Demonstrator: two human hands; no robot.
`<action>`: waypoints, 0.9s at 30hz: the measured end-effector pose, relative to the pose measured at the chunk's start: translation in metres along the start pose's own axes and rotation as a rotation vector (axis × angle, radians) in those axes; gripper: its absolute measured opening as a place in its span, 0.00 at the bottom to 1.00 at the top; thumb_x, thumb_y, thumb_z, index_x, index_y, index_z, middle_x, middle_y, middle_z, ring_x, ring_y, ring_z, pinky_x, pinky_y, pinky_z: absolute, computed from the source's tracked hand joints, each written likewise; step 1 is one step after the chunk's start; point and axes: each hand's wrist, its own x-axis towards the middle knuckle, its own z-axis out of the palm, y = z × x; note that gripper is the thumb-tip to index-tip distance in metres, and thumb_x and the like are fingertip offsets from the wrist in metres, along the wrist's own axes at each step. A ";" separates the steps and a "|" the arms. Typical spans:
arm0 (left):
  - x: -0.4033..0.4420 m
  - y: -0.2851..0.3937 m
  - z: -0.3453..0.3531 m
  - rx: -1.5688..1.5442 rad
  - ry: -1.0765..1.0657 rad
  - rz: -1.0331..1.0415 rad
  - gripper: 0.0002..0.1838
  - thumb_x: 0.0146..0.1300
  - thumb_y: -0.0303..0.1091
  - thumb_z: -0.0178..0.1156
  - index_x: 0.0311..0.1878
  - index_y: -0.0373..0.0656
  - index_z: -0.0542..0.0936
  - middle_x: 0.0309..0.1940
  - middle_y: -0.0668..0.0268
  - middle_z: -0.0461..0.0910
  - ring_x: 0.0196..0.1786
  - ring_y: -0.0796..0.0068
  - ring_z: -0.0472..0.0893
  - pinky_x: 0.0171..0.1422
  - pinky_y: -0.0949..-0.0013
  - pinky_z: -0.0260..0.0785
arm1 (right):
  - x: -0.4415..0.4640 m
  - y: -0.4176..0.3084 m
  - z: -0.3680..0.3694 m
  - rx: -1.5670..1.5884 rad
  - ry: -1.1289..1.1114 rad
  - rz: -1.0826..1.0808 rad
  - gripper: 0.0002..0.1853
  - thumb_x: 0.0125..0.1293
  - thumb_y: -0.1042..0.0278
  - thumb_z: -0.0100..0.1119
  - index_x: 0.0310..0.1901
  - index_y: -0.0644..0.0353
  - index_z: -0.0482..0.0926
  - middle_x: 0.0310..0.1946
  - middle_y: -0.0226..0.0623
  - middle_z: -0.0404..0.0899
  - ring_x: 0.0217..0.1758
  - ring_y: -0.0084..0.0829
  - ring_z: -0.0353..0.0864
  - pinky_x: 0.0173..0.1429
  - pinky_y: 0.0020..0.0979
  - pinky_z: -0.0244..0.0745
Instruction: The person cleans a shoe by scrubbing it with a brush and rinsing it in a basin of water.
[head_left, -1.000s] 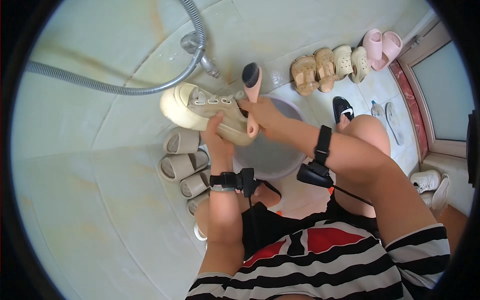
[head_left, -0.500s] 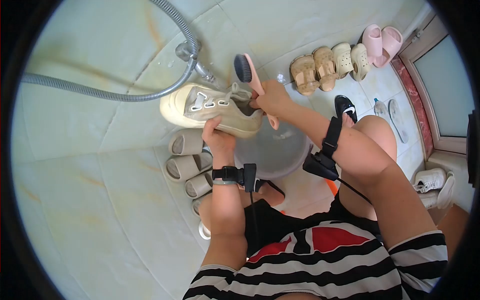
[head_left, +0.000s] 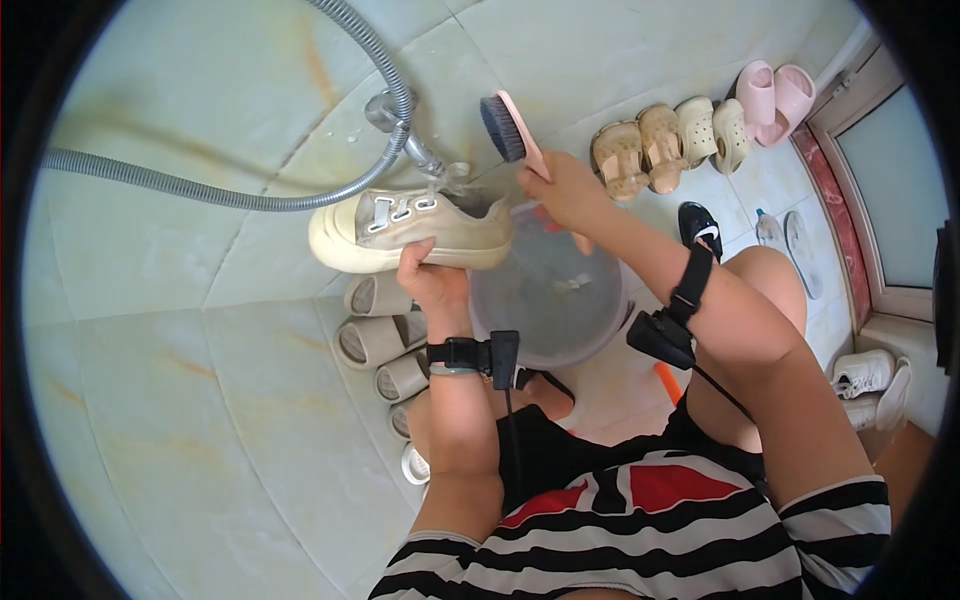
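My left hand (head_left: 437, 285) grips a cream lace-up sneaker (head_left: 420, 235) from below, thumb against its side. The shoe lies level, its toe pointing left, under a metal tap (head_left: 420, 152). Water seems to splash near its laces and opening. In my right hand (head_left: 570, 190) is a pink-handled scrub brush (head_left: 512, 128) with dark bristles, held up to the right of the shoe and apart from it. Below both stands a basin of cloudy water (head_left: 545, 300), with something pale in it.
A metal shower hose (head_left: 230, 197) loops in front of the tiled wall. Grey slippers (head_left: 375, 340) line the left wall. Brown clogs (head_left: 640, 155), cream clogs (head_left: 715, 135) and pink slides (head_left: 775, 100) stand at the back right. White sneakers (head_left: 862, 375) sit by the glazed door (head_left: 885, 180).
My right hand has drawn away from the shoe's heel to the right, still holding the brush. The sneaker has shifted slightly left and levelled, with its opening now beneath the tap.
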 end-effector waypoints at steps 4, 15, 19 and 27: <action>0.002 0.008 -0.004 -0.011 0.039 -0.021 0.28 0.43 0.27 0.55 0.54 0.36 0.73 0.50 0.58 0.76 0.55 0.58 0.75 0.64 0.55 0.65 | -0.014 0.004 -0.018 -0.253 0.138 -0.331 0.22 0.65 0.56 0.56 0.55 0.61 0.76 0.38 0.44 0.83 0.28 0.33 0.80 0.33 0.32 0.77; 0.001 -0.002 -0.001 0.160 0.013 0.036 0.23 0.61 0.39 0.61 0.54 0.33 0.74 0.47 0.57 0.77 0.52 0.61 0.77 0.62 0.57 0.66 | -0.019 -0.015 -0.043 -0.544 -0.292 -0.683 0.14 0.61 0.57 0.61 0.45 0.54 0.85 0.30 0.42 0.84 0.28 0.35 0.79 0.37 0.32 0.72; -0.006 -0.002 -0.007 0.257 -0.104 -0.118 0.33 0.63 0.54 0.60 0.59 0.35 0.69 0.53 0.59 0.75 0.56 0.63 0.75 0.62 0.58 0.66 | -0.022 -0.017 -0.017 -0.325 -0.639 -0.383 0.16 0.59 0.56 0.63 0.44 0.57 0.85 0.26 0.39 0.82 0.24 0.28 0.76 0.32 0.30 0.70; 0.013 -0.012 -0.024 0.217 -0.147 0.061 0.33 0.66 0.51 0.57 0.65 0.38 0.64 0.62 0.58 0.69 0.65 0.61 0.68 0.71 0.54 0.58 | -0.016 -0.038 -0.055 -0.224 -0.388 -0.365 0.18 0.63 0.55 0.59 0.48 0.58 0.84 0.21 0.34 0.77 0.22 0.20 0.71 0.28 0.27 0.67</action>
